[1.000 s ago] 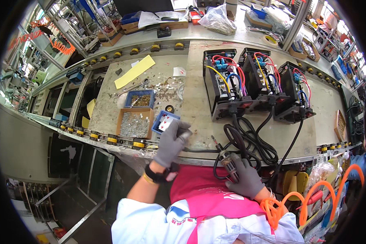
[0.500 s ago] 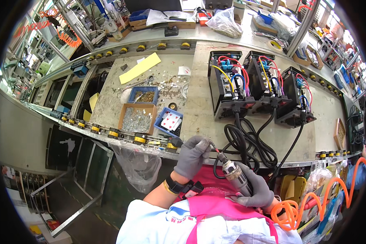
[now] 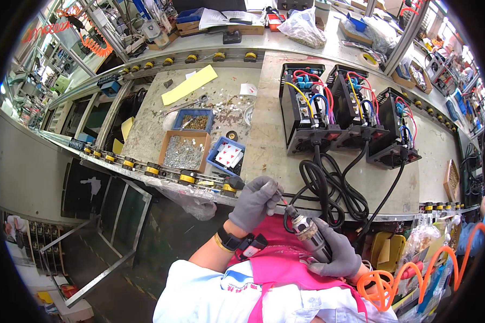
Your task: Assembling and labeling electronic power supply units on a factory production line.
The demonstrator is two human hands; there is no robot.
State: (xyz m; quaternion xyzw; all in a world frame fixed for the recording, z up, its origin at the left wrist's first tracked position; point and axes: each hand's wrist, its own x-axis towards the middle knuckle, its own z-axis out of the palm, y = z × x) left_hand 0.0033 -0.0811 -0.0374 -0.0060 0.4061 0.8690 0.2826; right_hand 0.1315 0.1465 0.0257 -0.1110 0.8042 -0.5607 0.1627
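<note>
My right hand (image 3: 339,250), in a grey glove, is wrapped round a silver-and-black pneumatic screwdriver (image 3: 311,234). The tool slants up and left, its thin bit pointing at my left hand (image 3: 257,202). That hand is gloved too, its fingers pinched beside the bit tip; whatever they hold is too small to make out. Both hands are in front of the bench's near edge. Beyond them stand three black box-shaped power units, a left one (image 3: 290,116), a middle one (image 3: 337,105) and a right one (image 3: 387,121), with coloured wires on top and black cables (image 3: 328,185) coiled in front.
Left of the units sit a cardboard box (image 3: 207,156) of small metal parts, a blue bin (image 3: 212,119) of brass-coloured parts and another blue bin (image 3: 214,152) holding cards with red marks. A yellow strip (image 3: 191,85) lies behind. An orange coiled hose (image 3: 380,288) hangs at right.
The view has shifted slightly, so the bench appears a little higher and to the right. Both hands keep their grips, with the screwdriver bit still beside the left fingers.
</note>
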